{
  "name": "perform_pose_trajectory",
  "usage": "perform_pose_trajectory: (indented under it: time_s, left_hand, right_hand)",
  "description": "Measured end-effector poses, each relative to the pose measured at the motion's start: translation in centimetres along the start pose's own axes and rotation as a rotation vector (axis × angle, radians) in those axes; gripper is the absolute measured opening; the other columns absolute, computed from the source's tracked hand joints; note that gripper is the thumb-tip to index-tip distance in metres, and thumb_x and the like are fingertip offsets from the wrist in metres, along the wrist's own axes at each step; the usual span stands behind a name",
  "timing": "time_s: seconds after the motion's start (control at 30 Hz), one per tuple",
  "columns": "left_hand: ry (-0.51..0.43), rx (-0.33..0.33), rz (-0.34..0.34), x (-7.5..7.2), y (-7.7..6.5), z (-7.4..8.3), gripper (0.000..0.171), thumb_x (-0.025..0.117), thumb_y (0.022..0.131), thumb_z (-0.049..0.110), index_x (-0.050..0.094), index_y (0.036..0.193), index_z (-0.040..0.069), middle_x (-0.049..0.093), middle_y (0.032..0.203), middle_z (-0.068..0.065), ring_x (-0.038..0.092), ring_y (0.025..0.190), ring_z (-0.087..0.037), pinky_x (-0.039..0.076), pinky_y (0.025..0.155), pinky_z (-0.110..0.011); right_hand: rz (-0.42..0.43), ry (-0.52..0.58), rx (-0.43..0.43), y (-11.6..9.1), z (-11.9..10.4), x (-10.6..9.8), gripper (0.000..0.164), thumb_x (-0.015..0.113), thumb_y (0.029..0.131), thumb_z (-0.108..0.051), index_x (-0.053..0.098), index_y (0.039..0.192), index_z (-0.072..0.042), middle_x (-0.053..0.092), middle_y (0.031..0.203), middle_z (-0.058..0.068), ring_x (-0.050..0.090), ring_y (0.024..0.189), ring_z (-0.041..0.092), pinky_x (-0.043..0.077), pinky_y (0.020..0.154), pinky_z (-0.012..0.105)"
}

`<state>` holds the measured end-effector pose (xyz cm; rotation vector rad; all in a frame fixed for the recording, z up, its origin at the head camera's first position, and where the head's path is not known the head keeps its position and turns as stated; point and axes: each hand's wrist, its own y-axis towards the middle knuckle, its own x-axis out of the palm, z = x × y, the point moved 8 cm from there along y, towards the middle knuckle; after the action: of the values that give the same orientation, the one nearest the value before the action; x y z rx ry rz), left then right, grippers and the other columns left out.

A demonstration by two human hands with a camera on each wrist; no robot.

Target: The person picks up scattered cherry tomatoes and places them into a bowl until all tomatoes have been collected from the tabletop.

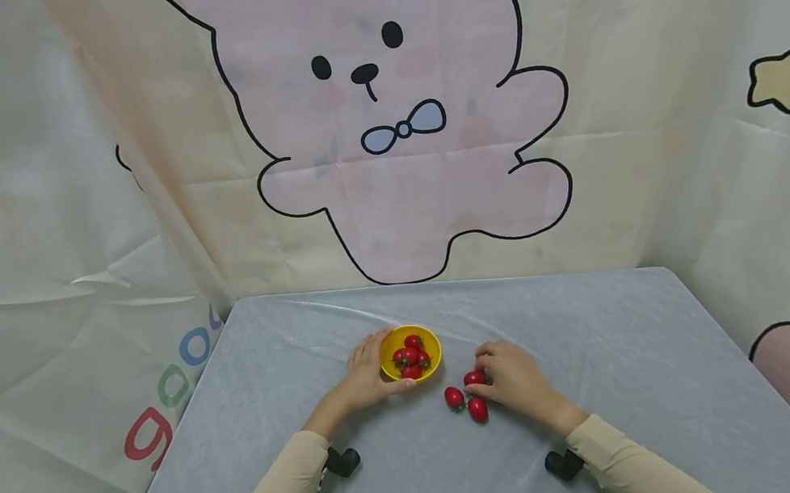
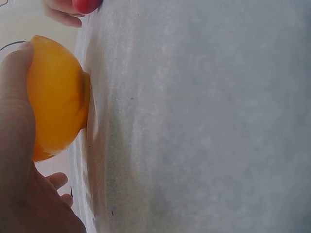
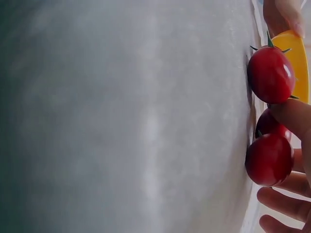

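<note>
A yellow bowl [image 1: 438, 362] with several red cherry tomatoes [image 1: 410, 356] in it stands on the grey cloth. My left hand [image 1: 367, 376] holds its side, thumb at the near rim and fingers spread round the far side; the left wrist view shows the bowl's outer wall [image 2: 56, 97] beside the thumb. Right of the bowl, my right hand [image 1: 516, 379] has thumb and fingers around one cherry tomato [image 1: 473, 378], partly hidden by the hand. Two more tomatoes lie close by, one to the left [image 1: 454, 398] and one nearer [image 1: 478, 409]. Green stems show in the right wrist view [image 3: 270, 74].
The grey cloth [image 1: 245, 475] covers the table, with slight creases. Behind its far edge hangs a curtain [image 1: 623, 196] with a cartoon bear. Printed fabric also hangs at both sides. Black wrist mounts [image 1: 564, 465] sit under the sleeves.
</note>
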<state>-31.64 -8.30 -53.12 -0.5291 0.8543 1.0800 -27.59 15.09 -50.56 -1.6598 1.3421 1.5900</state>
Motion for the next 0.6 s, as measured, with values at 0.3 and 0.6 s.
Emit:
perform_pose_trajectory:
  time_s: [0.3, 0.6]
  left_hand:
    - [-0.004, -0.007, -0.003, 0.0, 0.0, 0.0, 0.105, 0.075, 0.078, 0.060, 0.019, 0.157, 0.018, 0.027, 0.163, -0.008, 0.017, 0.152, -0.039, 0.012, 0.124, -0.058]
    - [0.004, 0.000, 0.000, 0.0, 0.0, -0.1, 0.105, 0.075, 0.078, 0.059, 0.020, 0.157, 0.017, 0.028, 0.162, -0.009, 0.017, 0.152, -0.039, 0.012, 0.124, -0.058]
  right_hand:
    - [0.008, 0.044, 0.018, 0.7, 0.4, -0.8, 0.035, 0.083, 0.076, -0.041, 0.074, 0.093, -0.012, 0.069, 0.111, 0.007, 0.064, 0.099, 0.023, 0.058, 0.085, 0.040]
    - [0.000, 0.021, 0.007, 1.3, 0.4, -1.2, 0.038, 0.084, 0.076, -0.040, 0.073, 0.099, -0.013, 0.069, 0.111, 0.006, 0.062, 0.095, 0.020, 0.057, 0.080, 0.037]
